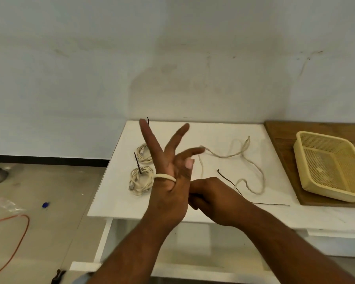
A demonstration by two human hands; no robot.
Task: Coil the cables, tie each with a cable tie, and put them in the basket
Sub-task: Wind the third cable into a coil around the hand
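Head view: your left hand (168, 181) is raised, fingers spread, the loose cable (164, 176) looped once across it. Your right hand (215, 201) curls beside it, grip unclear. Slack trailing over the table (193, 132) could snag the cable tie (229, 180), or the loop may slip off.

Soft, even indoor light, rather dim; a faint shadow on the wall (172, 78); overall slight blur, wide-angle bending at the edges, no glare
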